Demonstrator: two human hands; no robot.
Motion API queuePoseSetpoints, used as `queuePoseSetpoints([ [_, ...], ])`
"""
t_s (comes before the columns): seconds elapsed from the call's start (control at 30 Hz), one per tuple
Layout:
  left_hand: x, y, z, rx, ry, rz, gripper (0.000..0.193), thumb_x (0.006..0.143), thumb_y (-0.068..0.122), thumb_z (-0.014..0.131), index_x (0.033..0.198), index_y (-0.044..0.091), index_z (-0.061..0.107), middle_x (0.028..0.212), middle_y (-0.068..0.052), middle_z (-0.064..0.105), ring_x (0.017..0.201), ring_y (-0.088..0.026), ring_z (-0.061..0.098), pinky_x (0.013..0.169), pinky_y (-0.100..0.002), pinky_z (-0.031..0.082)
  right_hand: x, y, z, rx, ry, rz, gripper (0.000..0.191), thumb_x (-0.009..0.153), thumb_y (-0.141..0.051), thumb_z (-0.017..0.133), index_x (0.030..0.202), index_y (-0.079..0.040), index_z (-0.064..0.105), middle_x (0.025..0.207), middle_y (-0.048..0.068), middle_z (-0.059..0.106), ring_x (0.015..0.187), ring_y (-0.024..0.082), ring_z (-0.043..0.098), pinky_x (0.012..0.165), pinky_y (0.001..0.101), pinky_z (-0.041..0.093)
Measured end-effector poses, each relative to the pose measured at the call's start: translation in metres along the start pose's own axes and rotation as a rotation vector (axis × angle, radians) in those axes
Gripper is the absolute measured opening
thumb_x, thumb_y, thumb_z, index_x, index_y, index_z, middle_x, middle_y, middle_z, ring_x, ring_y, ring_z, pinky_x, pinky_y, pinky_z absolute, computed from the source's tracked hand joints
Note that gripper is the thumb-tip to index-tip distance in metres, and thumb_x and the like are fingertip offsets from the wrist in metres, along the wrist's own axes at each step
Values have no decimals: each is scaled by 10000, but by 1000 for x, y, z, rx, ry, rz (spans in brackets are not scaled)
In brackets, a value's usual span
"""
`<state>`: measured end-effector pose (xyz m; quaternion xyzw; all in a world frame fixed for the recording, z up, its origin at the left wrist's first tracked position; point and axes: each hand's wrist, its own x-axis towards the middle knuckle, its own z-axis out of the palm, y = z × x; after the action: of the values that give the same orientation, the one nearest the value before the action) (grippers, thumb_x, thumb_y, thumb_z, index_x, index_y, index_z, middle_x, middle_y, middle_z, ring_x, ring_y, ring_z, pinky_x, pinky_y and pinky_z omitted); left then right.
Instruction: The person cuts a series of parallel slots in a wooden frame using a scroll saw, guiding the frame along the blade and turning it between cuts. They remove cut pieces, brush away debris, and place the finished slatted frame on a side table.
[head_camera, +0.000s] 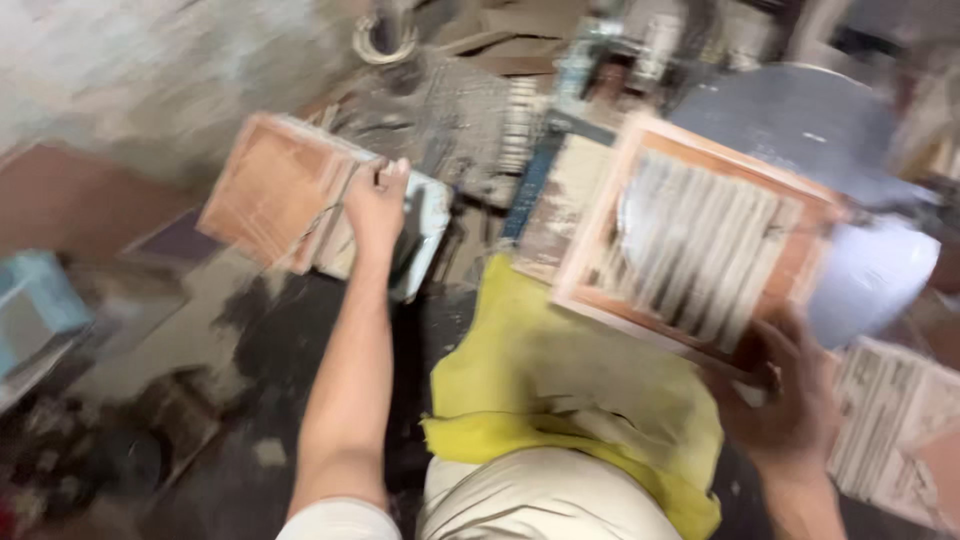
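My left hand (375, 208) reaches forward and rests on a leaning stack of square reddish tiles (275, 185), fingers over its near edge. My right hand (790, 395) grips the lower corner of a square tile (690, 240) held up and tilted, its grooved pale back with an orange rim facing me. A yellow cloth (560, 385) lies over my lap beneath that tile. The whole view is motion-blurred.
A grey round surface (800, 120) sits behind the held tile. More grooved tiles (895, 430) lie at the lower right. A light blue box (30, 305) stands at the left. Dark, dirty floor (230, 420) spreads below, with cluttered tools and boards at the top.
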<state>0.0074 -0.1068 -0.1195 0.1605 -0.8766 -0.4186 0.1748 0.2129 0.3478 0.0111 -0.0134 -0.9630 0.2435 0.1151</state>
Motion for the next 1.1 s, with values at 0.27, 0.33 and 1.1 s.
queuePoseSetpoints([
  [0.27, -90, 155, 20, -267, -691, 396, 586, 1060, 165, 659, 1585, 37, 433, 1244, -234, 679, 1154, -308, 637, 1006, -386, 496, 9, -27, -5, -108, 83, -256, 698, 692, -346, 922, 1250, -22, 657, 1295, 216, 674, 1116, 384, 638, 983, 483, 506],
  [0.33, -84, 168, 25, -266, -650, 356, 556, 1029, 138, 656, 1560, 82, 501, 1204, -216, 707, 1111, -261, 666, 986, -362, 512, 24, -21, -10, -72, 50, -187, 610, 747, -238, 877, 1283, -35, 669, 1301, 167, 698, 1168, 375, 633, 1028, 456, 520],
  [1.1, -121, 165, 38, -370, -455, 255, 505, 1035, 124, 636, 1524, 53, 530, 1304, -196, 702, 1198, -275, 695, 1028, -378, 526, 23, -11, -55, 199, -22, -522, 374, 920, -181, 717, 1242, 6, 694, 1269, 163, 741, 1159, 269, 740, 1011, 367, 592],
])
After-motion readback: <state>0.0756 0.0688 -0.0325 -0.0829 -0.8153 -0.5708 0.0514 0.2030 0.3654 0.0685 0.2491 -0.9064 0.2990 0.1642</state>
